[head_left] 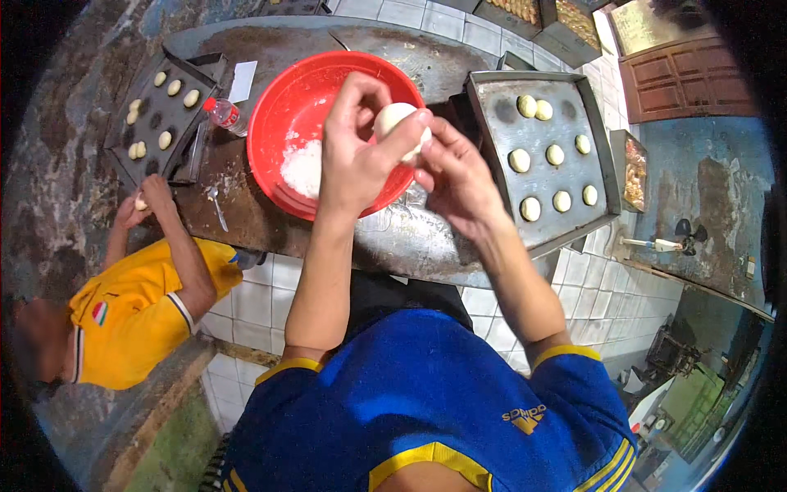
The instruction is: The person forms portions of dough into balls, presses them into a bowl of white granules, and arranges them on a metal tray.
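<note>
A pale, round dough ball is held up between my two hands, over the right part of a wide red basin. My left hand curls round it with the thumb across its near side. The fingers of my right hand pinch its right edge. White flour-like powder or dough lies in the basin, partly hidden behind my left wrist. To the right, a dark metal baking tray bears several dough balls, two of them touching at the top.
At the left a co-worker in a yellow shirt handles dough beside another baking tray with several pieces. A red-capped bottle, a spoon and a white paper lie between that tray and the basin. Filled trays stand at the far right.
</note>
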The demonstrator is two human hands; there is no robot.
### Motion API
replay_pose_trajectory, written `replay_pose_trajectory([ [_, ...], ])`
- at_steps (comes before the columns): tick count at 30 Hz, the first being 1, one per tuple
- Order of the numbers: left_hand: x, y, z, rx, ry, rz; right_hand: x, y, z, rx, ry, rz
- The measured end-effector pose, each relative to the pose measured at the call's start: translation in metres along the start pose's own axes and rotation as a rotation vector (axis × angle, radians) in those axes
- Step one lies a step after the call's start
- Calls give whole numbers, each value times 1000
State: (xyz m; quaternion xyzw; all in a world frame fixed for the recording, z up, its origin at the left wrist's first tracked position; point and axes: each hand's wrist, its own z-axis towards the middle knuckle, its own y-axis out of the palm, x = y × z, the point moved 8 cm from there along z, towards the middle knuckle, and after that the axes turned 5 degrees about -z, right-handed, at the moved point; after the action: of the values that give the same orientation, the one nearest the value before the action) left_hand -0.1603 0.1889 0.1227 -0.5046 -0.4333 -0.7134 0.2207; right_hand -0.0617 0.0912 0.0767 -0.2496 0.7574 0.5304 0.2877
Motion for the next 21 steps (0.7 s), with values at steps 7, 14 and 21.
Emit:
replay_pose_trajectory([
  [7,-6,130,-1,-339,104,-381,-68,-35,-46,346,-745,-351],
  [14,-15,212,0,-372,191,-372,-148,-76,-100,43,-644,-507],
  [21,-74,270,-2,-389,188,-161,-178,-154,-117,180,-580,-764],
])
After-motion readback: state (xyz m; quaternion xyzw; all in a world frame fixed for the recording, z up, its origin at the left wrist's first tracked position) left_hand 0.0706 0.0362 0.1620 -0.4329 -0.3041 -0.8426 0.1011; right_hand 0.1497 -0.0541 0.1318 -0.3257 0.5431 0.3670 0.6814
